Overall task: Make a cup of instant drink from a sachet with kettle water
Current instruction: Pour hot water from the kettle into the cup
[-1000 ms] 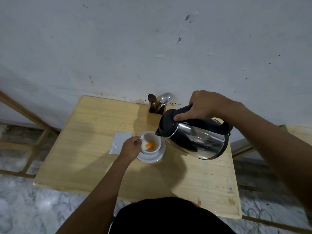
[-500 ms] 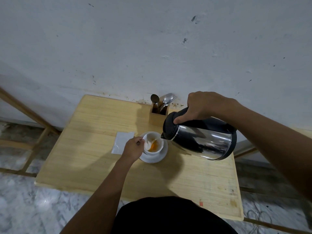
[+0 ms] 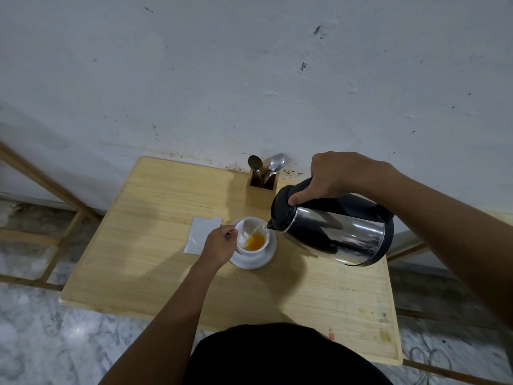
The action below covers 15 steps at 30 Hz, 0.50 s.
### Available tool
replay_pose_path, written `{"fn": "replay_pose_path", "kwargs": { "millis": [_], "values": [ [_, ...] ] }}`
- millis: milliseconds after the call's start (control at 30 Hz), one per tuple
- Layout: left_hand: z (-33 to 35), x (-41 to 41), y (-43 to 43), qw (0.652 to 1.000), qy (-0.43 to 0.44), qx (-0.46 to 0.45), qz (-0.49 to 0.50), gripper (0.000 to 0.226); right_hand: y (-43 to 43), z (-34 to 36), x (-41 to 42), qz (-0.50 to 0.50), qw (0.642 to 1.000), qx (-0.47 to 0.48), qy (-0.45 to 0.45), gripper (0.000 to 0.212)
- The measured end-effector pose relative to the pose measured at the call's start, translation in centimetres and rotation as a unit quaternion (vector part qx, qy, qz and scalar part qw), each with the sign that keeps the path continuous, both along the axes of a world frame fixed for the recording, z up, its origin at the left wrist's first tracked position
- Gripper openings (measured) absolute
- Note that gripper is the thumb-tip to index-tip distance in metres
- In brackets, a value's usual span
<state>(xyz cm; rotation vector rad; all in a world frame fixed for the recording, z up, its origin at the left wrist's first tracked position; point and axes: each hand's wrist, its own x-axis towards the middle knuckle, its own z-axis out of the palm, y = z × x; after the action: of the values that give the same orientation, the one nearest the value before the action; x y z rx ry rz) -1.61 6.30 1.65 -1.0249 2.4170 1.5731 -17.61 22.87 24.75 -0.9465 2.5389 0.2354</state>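
A white cup stands on a white saucer in the middle of the wooden table. Orange liquid lies in the cup's bottom. My left hand grips the cup by its left side, at the handle. My right hand grips the black handle of a steel kettle, which is tilted left with its spout over the cup's rim. A thin stream of water runs from the spout into the cup. A white sachet lies flat just left of the cup.
A wooden holder with spoons stands at the table's back edge, close behind the kettle's lid. The wall rises right behind it. Wooden frame bars stand at the left, marble floor below.
The kettle has tipped further and its spout has reached the cup's rim; water now runs in and the orange liquid has grown. My left hand stays on the cup.
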Motion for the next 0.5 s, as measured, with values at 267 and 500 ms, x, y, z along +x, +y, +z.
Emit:
{"fn": "replay_pose_path", "kwargs": {
  "millis": [267,500],
  "values": [
    [-0.02,0.09,0.11,1.0,0.002,-0.017,0.001,0.033,0.43,0.06,-0.05,-0.002,1.0,0.006,-0.002,0.067],
    [0.08,0.06,0.13,1.0,0.0,-0.024,-0.002,0.034,0.52,-0.08,-0.21,-0.005,1.0,0.006,-0.005,0.068]
  ]
}}
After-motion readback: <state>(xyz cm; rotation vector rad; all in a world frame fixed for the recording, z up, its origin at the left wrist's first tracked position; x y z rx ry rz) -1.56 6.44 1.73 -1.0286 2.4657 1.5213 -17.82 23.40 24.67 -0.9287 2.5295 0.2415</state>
